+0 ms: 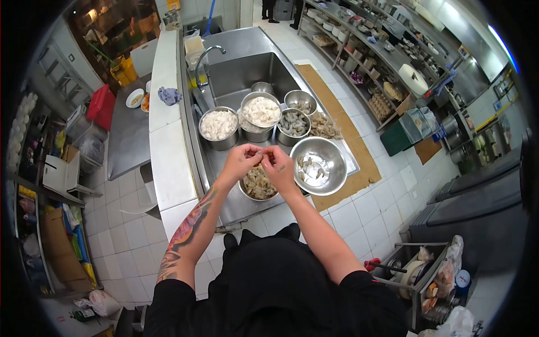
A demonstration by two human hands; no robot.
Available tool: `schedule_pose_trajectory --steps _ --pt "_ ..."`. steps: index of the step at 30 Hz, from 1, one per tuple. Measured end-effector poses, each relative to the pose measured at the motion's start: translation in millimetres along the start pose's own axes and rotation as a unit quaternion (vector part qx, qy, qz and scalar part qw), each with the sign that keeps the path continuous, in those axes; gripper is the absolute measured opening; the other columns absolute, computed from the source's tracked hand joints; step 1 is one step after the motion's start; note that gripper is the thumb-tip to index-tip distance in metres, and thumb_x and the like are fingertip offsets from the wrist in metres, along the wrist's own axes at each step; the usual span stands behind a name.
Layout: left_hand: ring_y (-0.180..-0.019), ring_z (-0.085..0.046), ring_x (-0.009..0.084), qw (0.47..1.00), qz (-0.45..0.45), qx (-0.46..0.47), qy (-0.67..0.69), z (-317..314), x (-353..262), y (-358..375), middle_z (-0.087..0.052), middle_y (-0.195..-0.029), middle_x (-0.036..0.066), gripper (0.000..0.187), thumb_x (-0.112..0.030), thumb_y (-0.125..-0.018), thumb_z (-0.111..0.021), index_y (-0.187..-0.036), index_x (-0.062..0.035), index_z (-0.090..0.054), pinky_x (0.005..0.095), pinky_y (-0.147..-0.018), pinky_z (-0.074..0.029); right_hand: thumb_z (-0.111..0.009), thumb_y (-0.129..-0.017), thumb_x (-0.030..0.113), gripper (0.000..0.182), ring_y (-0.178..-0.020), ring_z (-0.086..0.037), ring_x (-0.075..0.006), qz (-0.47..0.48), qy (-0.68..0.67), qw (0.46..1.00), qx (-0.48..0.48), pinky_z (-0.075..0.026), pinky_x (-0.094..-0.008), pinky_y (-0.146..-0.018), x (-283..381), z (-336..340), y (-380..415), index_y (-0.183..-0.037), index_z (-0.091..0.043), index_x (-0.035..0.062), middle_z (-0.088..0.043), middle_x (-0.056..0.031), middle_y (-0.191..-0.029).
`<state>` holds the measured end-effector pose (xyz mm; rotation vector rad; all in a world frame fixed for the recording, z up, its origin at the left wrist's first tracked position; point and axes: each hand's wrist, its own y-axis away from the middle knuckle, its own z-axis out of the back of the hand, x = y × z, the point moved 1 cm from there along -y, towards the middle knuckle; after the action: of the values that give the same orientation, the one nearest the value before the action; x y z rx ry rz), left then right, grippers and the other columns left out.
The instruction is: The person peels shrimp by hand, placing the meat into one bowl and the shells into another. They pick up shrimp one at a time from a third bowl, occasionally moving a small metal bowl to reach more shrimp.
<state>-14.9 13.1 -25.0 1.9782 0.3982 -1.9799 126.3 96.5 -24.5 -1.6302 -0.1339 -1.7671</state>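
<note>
My left hand (243,161) and my right hand (279,168) meet fingertip to fingertip, both closed in a pinch on a small greyish shrimp, mostly hidden by the fingers. Directly below them is a metal bowl of unpeeled shrimp (257,186). To the right stands a wide steel bowl (335,178) with several peeled shrimp (315,168) in it. Beyond my hands are a pot of grey shrimp (293,123), a smaller bowl of shrimp (302,105), and a loose heap of shells (324,127) on the steel counter.
Two containers of pale, whitish pieces (219,124) (261,111) stand ahead, the right one atop another pot. Behind them are the sink basin (236,78) and a curved faucet (209,53). A white tiled ledge (171,151) runs along the left; cardboard (356,163) covers floor at right.
</note>
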Motion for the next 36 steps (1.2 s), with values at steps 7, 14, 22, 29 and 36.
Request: schedule_pose_trajectory --steps 7,14,22,29,36 --pt "-0.080 -0.070 0.0107 0.985 -0.020 -0.084 -0.150 9 1 1 -0.075 -0.090 0.008 0.024 -0.011 -0.088 -0.074 -0.106 0.0031 -0.072 0.0266 -0.074 -0.057 -0.064 -0.091 0.007 0.013 -0.075 -0.067 -0.0152 -0.118 -0.069 0.989 -0.058 -0.053 -0.0292 -0.070 -64 5 17 -0.099 -0.069 -0.0018 -0.071 -0.0108 -0.086" --pt "-0.077 -0.070 0.0128 0.964 -0.002 -0.059 -0.258 9 -1 4 -0.076 -0.087 0.009 0.021 -0.013 -0.087 -0.075 -0.101 0.0014 -0.075 0.0289 -0.073 -0.055 -0.064 -0.100 0.023 0.025 -0.081 -0.068 -0.0138 -0.181 -0.021 0.979 0.094 -0.054 -0.0308 -0.074 -61 4 26 -0.105 -0.073 0.0005 -0.072 -0.0049 -0.087" --pt "-0.078 -0.068 0.0087 0.987 -0.022 -0.023 -0.159 5 6 0 -0.076 -0.087 0.005 0.016 -0.008 -0.091 -0.071 -0.103 0.0007 -0.075 0.0272 -0.072 -0.055 -0.057 -0.107 0.024 0.025 -0.064 -0.054 -0.0064 -0.229 -0.173 0.949 0.131 -0.044 -0.0228 -0.059 -37 -1 22 -0.098 -0.065 0.0025 -0.061 0.0022 -0.075" --pt "-0.077 -0.068 0.0099 0.985 -0.022 -0.023 -0.171 5 3 2 -0.076 -0.087 0.006 0.022 -0.009 -0.091 -0.071 -0.111 -0.0013 -0.076 0.0280 -0.073 -0.054 -0.060 -0.102 0.018 0.024 -0.065 -0.050 -0.0056 -0.115 -0.023 0.992 0.055 -0.042 -0.0258 -0.059 -28 3 27 -0.091 -0.068 -0.0015 -0.059 0.0030 -0.072" --pt "-0.078 -0.068 0.0126 0.989 0.002 -0.033 -0.142 11 11 -4 -0.076 -0.088 0.008 0.025 -0.008 -0.091 -0.068 -0.113 -0.0019 -0.075 0.0298 -0.074 -0.055 -0.068 -0.093 0.016 0.018 -0.074 -0.069 -0.0208 0.099 0.310 0.935 0.141 -0.054 -0.0355 -0.068 -61 14 37 -0.103 -0.074 0.0027 -0.071 -0.0178 -0.090"
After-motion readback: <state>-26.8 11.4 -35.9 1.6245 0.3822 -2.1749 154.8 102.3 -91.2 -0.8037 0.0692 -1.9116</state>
